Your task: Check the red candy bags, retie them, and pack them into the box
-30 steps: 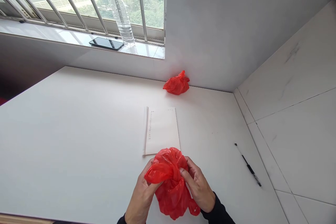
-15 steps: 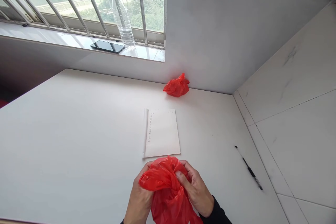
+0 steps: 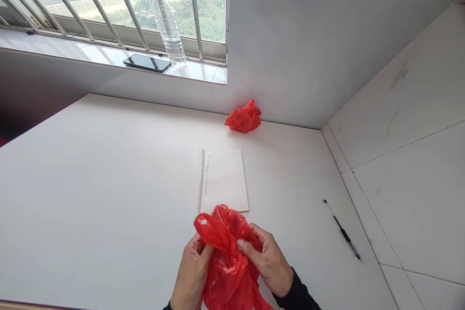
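Note:
Between both hands, low in the view, is a crumpled red plastic bag [image 3: 228, 276], gathered and twisted at its middle. My left hand [image 3: 194, 266] grips its left side, the thumb pressed against the plastic and some fingers hidden behind it. On the other side my right hand [image 3: 267, 259] pinches the gathered part, thumb in front and fingers behind. A loop of the bag sticks up toward the upper left. What the bag contains, if anything, cannot be made out. Just beyond it lies an open notebook [image 3: 225, 179], its near edge partly covered by the bag.
A second, knotted red bag [image 3: 243, 117] sits by the wall at the white table's [image 3: 109, 193] back edge. To the right lies a black pen [image 3: 343, 230]. On the windowsill are a phone [image 3: 147, 62] and a clear water bottle [image 3: 170, 29].
The red bag has shifted slightly up and opened out, with a loop now showing at its upper left. My left thumb has come into view on the bag.

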Available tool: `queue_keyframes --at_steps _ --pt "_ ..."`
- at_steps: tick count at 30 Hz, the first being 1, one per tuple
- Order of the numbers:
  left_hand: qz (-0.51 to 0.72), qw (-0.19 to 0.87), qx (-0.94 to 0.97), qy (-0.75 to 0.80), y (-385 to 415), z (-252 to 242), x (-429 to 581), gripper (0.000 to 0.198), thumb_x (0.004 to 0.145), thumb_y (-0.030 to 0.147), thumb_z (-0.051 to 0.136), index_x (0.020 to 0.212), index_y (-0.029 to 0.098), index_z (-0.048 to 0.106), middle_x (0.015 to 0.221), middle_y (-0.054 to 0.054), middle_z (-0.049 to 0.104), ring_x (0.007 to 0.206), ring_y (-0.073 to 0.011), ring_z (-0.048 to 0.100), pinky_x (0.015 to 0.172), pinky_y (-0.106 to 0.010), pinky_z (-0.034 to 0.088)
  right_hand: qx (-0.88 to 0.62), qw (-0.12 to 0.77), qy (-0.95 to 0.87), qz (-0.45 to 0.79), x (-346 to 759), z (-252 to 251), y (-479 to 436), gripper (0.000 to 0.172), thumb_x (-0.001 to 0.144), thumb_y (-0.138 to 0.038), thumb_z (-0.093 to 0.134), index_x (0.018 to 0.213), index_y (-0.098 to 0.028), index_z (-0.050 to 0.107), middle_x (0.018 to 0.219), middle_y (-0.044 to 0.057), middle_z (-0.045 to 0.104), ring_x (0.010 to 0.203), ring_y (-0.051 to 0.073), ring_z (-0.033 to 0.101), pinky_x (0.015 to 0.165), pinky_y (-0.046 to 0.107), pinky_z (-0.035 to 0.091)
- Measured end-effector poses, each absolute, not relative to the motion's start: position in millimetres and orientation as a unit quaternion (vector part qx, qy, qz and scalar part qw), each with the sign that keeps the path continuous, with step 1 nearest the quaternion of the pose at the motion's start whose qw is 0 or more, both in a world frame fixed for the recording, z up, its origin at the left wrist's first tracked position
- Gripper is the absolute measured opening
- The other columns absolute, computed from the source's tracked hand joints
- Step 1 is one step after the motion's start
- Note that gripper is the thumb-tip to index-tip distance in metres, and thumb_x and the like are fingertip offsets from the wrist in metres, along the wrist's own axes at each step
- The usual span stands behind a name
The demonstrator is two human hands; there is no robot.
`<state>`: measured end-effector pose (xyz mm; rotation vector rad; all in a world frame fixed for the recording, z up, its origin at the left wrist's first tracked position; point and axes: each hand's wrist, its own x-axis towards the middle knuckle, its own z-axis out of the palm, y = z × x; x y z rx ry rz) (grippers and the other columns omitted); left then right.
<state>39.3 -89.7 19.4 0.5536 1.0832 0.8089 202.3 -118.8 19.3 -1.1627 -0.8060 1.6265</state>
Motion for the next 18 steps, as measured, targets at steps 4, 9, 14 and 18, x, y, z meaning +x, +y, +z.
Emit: queue_keyframes --at_steps 4,9,14,18 --pt "0.35 0.746 0.299 0.481 -94.8 23.5 42.0 0.05 0.068 0.034 0.085 0.113 0.021 0.071 0.11 -0.011 0.075 0.104 -0.0347 0.068 0.086 -0.04 0.055 -0.498 0.507 -0.293 0.64 203.8 22.0 -117.0 0.03 0.091 -0.049 0.064 0.097 -0.02 0.066 0.096 0.005 0.071 0.08 0.02 0.065 0.079 0.035 0.051" --pt "0.357 0.727 0.314 0.495 -91.4 11.2 39.1 0.037 0.075 0.037 0.08 0.106 0.019 0.07 0.103 -0.009 0.076 0.099 -0.0312 0.07 0.08 -0.037 0.056 -0.507 0.516 -0.309 0.617 200.7 21.2 -119.3 0.043 0.091 -0.055 0.061 0.118 -0.021 0.064 0.11 0.007 0.07 0.091 0.021 0.065 0.082 0.033 0.052" --pt "0.388 0.728 0.303 0.477 -89.3 7.7 36.6 0.042 0.084 0.04 0.071 0.122 0.022 0.064 0.122 -0.01 0.071 0.118 -0.0322 0.063 0.094 -0.041 0.052 -0.465 0.483 -0.339 0.66 202.3 17.3 -122.7 0.043 0.091 -0.053 0.062 0.115 -0.018 0.067 0.103 0.01 0.071 0.092 0.023 0.066 0.08 0.033 0.053" --pt "0.436 0.697 0.316 0.474 -101.9 10.8 37.8 0.059 0.085 0.039 0.071 0.14 0.028 0.053 0.145 -0.008 0.056 0.138 -0.0303 0.045 0.11 -0.04 0.041 -0.529 0.448 -0.323 0.644 203.5 10.0 -130.8 0.041 0.089 -0.054 0.063 0.111 -0.019 0.069 0.093 0.007 0.073 0.08 0.021 0.067 0.073 0.03 0.054"
